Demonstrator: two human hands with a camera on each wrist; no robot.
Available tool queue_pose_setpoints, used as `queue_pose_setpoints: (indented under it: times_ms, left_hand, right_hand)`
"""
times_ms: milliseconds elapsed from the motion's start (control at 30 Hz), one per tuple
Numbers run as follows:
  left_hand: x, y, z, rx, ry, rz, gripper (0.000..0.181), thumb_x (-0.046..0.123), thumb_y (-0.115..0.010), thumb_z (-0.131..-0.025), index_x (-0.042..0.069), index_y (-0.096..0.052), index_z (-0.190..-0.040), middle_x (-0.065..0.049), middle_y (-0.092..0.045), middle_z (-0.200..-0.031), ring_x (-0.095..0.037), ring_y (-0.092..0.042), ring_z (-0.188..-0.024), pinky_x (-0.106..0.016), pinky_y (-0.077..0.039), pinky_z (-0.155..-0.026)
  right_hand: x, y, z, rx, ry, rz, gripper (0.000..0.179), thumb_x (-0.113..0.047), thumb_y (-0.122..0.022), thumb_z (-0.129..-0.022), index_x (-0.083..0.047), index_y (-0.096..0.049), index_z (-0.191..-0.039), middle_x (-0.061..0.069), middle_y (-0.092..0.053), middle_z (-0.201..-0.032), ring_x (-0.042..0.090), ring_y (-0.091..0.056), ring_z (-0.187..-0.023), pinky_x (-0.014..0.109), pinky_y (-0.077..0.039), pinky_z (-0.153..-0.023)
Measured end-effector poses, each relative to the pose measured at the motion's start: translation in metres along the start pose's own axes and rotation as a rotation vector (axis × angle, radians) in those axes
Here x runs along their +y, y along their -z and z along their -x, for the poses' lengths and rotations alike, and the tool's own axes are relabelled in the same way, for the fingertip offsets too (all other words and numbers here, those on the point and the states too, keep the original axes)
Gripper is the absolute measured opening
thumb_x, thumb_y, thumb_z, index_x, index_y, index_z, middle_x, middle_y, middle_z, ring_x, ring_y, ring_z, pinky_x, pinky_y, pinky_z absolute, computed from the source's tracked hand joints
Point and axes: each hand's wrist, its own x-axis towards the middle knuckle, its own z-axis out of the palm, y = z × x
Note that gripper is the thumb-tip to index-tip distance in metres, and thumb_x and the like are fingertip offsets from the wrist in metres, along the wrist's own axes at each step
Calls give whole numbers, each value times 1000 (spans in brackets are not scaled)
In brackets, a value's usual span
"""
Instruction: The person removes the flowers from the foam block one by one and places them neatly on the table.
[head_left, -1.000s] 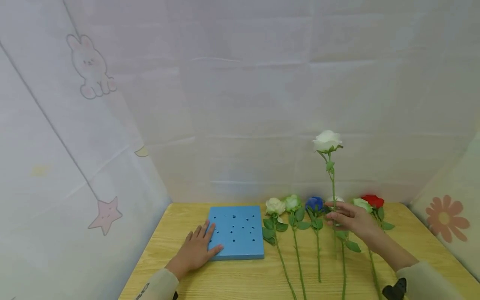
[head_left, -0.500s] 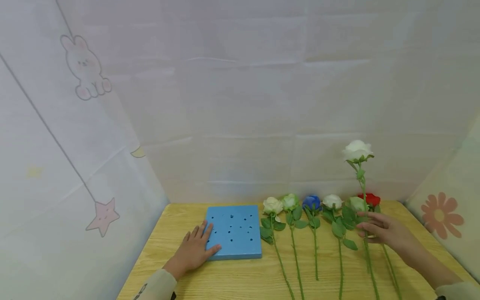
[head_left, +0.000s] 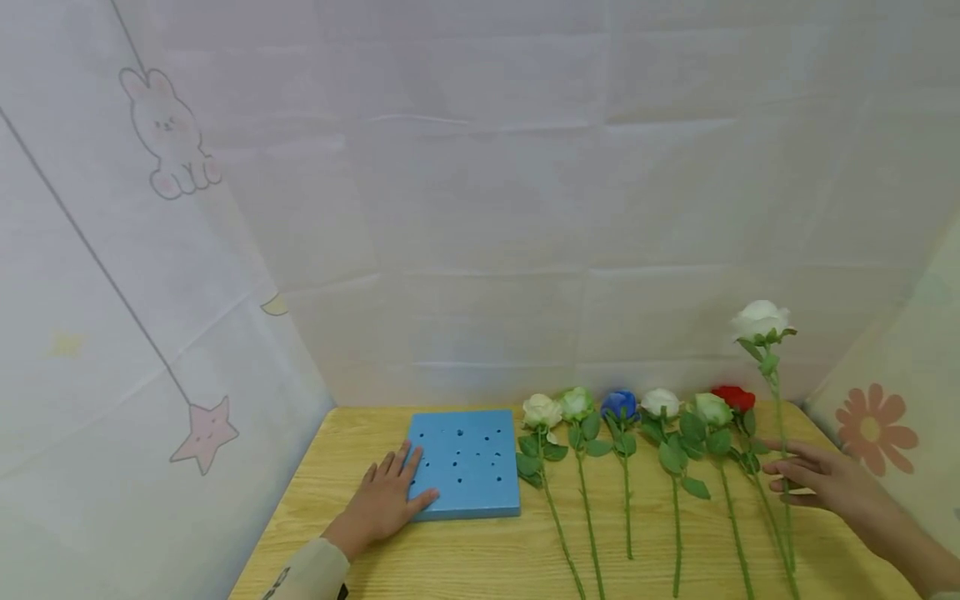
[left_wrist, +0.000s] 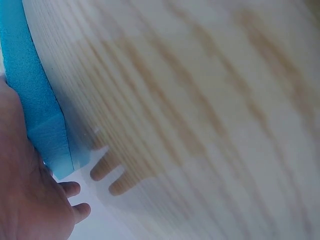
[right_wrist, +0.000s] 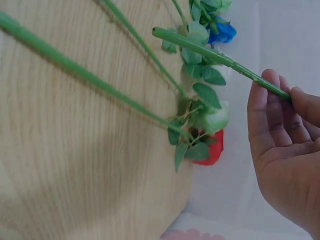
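My right hand (head_left: 832,483) pinches the green stem of a white rose (head_left: 762,322) and holds it upright at the right side of the table. In the right wrist view the stem's cut end (right_wrist: 165,34) sticks out past the fingers, above the tabletop. To the left of this hand lies a red rose (head_left: 733,398), with a pale green rose (head_left: 711,410) beside it. My left hand (head_left: 384,496) rests with spread, straight fingers on the left edge of a blue foam block (head_left: 480,500) full of small holes. The left wrist view shows only part of that hand.
Further left along the row lie a white rose (head_left: 660,403), a blue rose (head_left: 619,405), a light green rose (head_left: 576,403) and a cream rose (head_left: 542,412), stems toward me. A pale printed cloth (head_left: 480,208) hangs behind the wooden table (head_left: 450,558).
My right hand has carried the white rose rightward and somewhat lower, from above the middle of the row to beyond the red rose. The left hand stays on the foam block.
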Motion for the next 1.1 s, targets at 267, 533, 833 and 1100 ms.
queue_pose_setpoints:
  times_ms: [267, 533, 833, 1100]
  left_hand:
    - [-1, 0, 0, 0, -4, 5, 96, 81, -31, -94, 17, -18, -164, -13, -11, -170, -45, -23, -150, -70, -21, -115]
    - [-1, 0, 0, -2, -2, 6, 96, 81, -30, -94, 17, -17, -165, -12, -10, -170, -45, -23, -151, -69, -21, -115]
    - [0, 0, 0, -3, -1, 6, 96, 81, -31, -94, 18, -17, -165, -12, -10, -170, -45, -23, -151, -69, -20, -115]
    - [3, 3, 2, 2, 2, 8, 94, 79, -33, -95, 17, -18, -164, -12, -11, -170, -45, -23, -151, -69, -21, -115]
  right_hand:
    - [15, 17, 6, -27, -47, 65, 68, -36, -44, -110, 10, -24, -156, 20, -63, -131, 12, -70, -100, 40, -59, -85]
    - [33, 32, 6, -133, -80, -49, 70, -32, -41, -112, 18, -15, -153, -1, -65, -123, 17, -70, -104, 40, -59, -87]
    - [57, 38, 8, -130, -131, -56, 71, -33, -38, -112, 21, -13, -151, 17, -64, -131, 22, -71, -105, 44, -58, -89]
    - [72, 46, 10, -146, -147, -112, 61, -30, -39, -112, 16, -28, -151, 5, -67, -126, 22, -70, -105, 44, -58, -89]
